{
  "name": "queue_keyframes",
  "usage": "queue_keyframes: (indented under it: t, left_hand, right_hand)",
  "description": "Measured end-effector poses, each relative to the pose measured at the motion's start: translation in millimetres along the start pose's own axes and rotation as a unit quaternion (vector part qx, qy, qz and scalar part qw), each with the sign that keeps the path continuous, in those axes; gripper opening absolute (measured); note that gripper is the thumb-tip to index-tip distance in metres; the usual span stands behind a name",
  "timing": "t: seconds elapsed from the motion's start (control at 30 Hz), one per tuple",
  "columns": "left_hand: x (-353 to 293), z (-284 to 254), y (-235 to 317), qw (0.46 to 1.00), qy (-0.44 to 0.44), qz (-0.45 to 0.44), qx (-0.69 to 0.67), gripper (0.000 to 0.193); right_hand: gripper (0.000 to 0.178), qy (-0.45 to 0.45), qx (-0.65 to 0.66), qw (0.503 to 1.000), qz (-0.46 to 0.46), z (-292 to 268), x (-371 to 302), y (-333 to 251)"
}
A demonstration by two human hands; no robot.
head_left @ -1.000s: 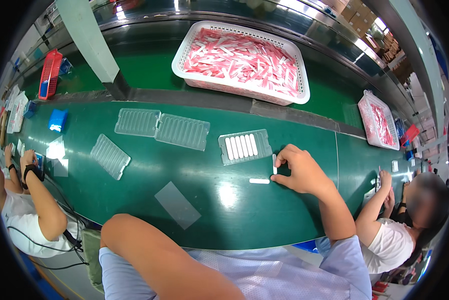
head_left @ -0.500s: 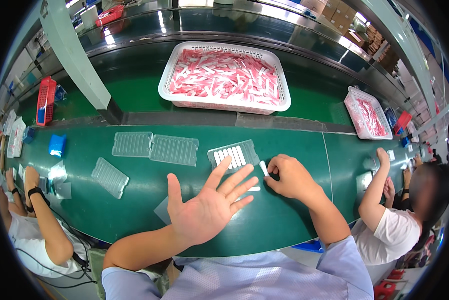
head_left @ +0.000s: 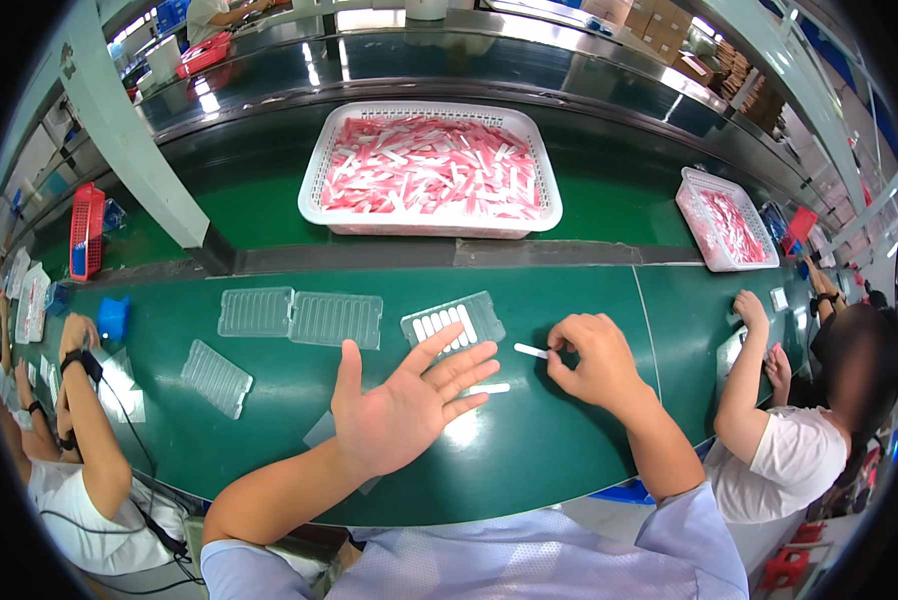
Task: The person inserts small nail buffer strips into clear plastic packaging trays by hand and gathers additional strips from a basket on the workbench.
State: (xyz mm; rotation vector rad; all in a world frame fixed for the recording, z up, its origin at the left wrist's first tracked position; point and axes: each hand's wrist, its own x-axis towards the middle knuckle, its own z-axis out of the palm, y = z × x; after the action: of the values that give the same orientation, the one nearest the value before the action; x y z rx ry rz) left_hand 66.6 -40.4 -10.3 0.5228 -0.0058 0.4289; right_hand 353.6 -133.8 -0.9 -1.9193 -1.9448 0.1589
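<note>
- Broadly, a workshop spreads out behind, with dark shiny rails, stacked cartons (head_left: 661,30) at upper right and other people on both sides.
- Nearest is a glossy green bench (head_left: 529,450), its far edge bounded by a dark ledge (head_left: 339,259); lamp glare whitens patches of it.
- A pale post (head_left: 129,140) rises at left from the ledge.
- On the green surface past the ledge stands a large white basket (head_left: 429,224), full of pink and white pieces; a smaller white basket (head_left: 744,266) stands right, a red basket (head_left: 87,230) left.
- The hands are apart: the left hand (head_left: 394,415) is palm up above the bench, fingers spread, holding nothing; the right hand (head_left: 597,360) pinches one end of a white stick.
- Joined clear trays (head_left: 336,320) and a single clear tray (head_left: 217,378) lie at left; a filled tray (head_left: 484,312) with a row of white sticks lies beyond the left fingertips.
- A blue packet (head_left: 115,319) sits farther left.
- The pinched stick (head_left: 531,350) points left, near the filled tray; a loose stick (head_left: 489,388) lies by the left fingers.
</note>
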Motion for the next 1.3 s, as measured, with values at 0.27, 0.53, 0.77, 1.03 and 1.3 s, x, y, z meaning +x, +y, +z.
queue_keyframes:
  t: [0.27,0.53,0.77,1.03,1.3]
  left_hand:
    - [12.8,-7.5,1.8,0.932,0.069,-0.060,0.350,0.074]
    - [35.3,-4.2,-9.6,0.429,0.000,0.091,0.899,0.029]
    - [44.9,-10.6,-11.3,0.367,-0.080,0.060,0.925,0.013]
    - [49.2,-11.1,-6.2,0.507,-0.001,0.056,0.860,0.008]
    - [58.8,-10.1,43.3,0.651,0.137,0.032,0.746,0.008]
  right_hand:
    - [0.015,-0.143,0.109,0.984,0.004,3.3,6.2,16.4]
    - [0.007,-0.041,0.349,0.933,0.080,18.9,-0.6,37.9]
    - [0.004,0.006,0.452,0.891,0.053,23.4,-6.5,40.2]
    - [0.003,-0.015,0.485,0.870,0.084,26.8,-6.3,46.4]
    - [0.007,0.023,0.631,0.762,0.143,16.9,8.2,44.1]
